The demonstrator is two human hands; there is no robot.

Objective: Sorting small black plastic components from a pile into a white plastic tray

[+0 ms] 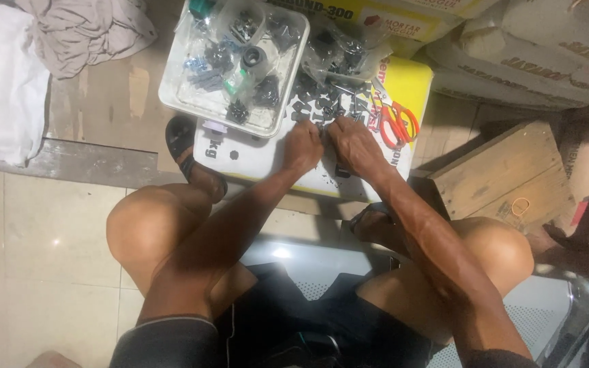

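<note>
Here, at upper centre of the frame, small dark metal parts [322, 102] lie scattered on a white-and-yellow sack [267, 153]. The left hand [303, 146] and right hand [351, 143] sit side by side just below them, fingertips curled among the pieces (whether either pinches one, I cannot tell).

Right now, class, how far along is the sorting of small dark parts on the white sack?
Done: the clear tray already holds bagged and loose parts. In hand: the left hand and right hand meet, fingers down, over the small dark parts; what they pinch is hidden. Left: many parts lie scattered on the white sack; the orange scissors lie untouched.
</note>
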